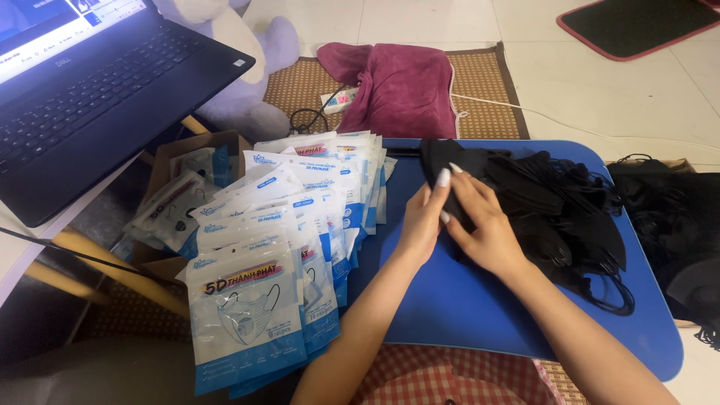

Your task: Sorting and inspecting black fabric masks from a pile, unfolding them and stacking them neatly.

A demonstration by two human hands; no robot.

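My left hand [421, 221] and my right hand [487, 229] meet over a blue lap table [465, 307], both gripping a folded black face mask [442, 161] at the near edge of a heap of black masks [559, 206]. The heap spreads across the table's right half, ear loops trailing off it. To the left lies an overlapping stack of white-and-blue mask pouches [277, 247], fanned toward me.
An open dark laptop [90, 90] sits on a low table at the left. A cardboard box [187, 161] holds more pouches. A maroon cloth [401, 86] and a power strip lie on a woven mat [480, 82] behind. More black masks [675, 225] pile at the right.
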